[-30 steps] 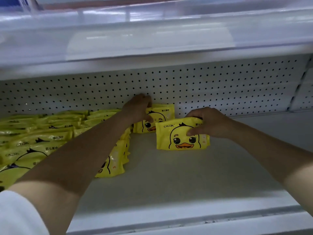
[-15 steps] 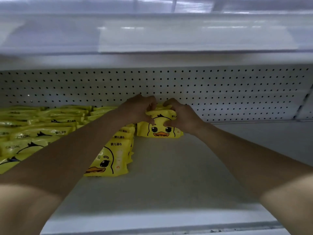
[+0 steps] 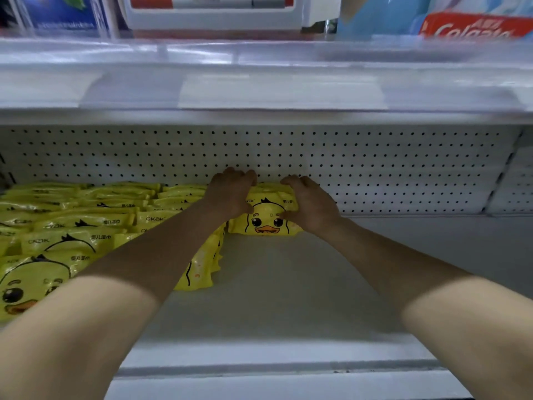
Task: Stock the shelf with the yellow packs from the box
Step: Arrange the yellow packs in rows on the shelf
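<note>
Head view: left hand [image 3: 230, 194] and right hand [image 3: 310, 203], fingers curled over its top edge, grip the duck-print pack [image 3: 266, 223] at the shelf [image 3: 288, 284] back, against the pegboard [image 3: 360, 168]. Released crooked, it may slide forward; the left forearm could nudge the neighbouring packs [image 3: 199, 268].

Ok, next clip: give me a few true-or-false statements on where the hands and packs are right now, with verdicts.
1. The left hand and right hand both grip one yellow duck pack. True.
2. That pack lies at the front edge of the shelf. False: it stands at the back, by the pegboard.
3. The other packs lie to its right. False: they lie to its left.
4. A Colgate box sits on the level above. True.
</note>
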Motion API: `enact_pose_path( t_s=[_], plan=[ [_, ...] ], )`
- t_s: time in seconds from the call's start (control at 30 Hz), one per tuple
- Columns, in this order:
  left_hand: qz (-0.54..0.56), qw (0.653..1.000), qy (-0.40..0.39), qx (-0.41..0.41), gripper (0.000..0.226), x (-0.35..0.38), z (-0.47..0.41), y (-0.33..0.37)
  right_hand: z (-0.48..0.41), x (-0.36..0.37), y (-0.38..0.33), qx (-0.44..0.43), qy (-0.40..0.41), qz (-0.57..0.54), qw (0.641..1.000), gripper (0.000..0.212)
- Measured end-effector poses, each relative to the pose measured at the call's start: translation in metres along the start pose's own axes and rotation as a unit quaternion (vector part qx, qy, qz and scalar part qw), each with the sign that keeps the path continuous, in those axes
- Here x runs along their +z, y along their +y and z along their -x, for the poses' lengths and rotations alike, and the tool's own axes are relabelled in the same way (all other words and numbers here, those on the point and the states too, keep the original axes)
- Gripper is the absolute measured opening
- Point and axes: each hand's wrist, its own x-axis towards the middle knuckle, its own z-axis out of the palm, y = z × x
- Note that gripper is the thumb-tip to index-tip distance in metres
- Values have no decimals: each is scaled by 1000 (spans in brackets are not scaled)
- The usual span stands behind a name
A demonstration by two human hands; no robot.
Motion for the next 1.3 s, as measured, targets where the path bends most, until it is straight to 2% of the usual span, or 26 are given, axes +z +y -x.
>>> enact_pose_path(
  t_s=[0.13, 0.3, 0.43, 0.73, 1.0, 1.3],
  plan=[
    [-12, 999, 13, -27, 70, -15, 15, 11, 11, -26, 1, 5, -16, 9, 1000, 74],
    [69, 995, 7, -71, 77, -39, 45, 33, 34, -56, -3, -12, -36, 8, 999, 67],
    [118, 987, 14, -109, 73, -56, 80, 53, 57, -81, -10, -33, -47, 11, 998, 66],
    [57, 970, -21, -235, 72, -93, 180, 109, 138, -118, -44, -76, -104, 15, 992, 67],
    [63, 956, -43, -285, 72, -114, 295, 138, 214, -115, -86, -130, -148, -25, 980, 68],
    [41, 924, -76, -372, 74, -124, 411, 112, 262, -68, -170, -234, -200, -52, 950, 67]
  ],
)
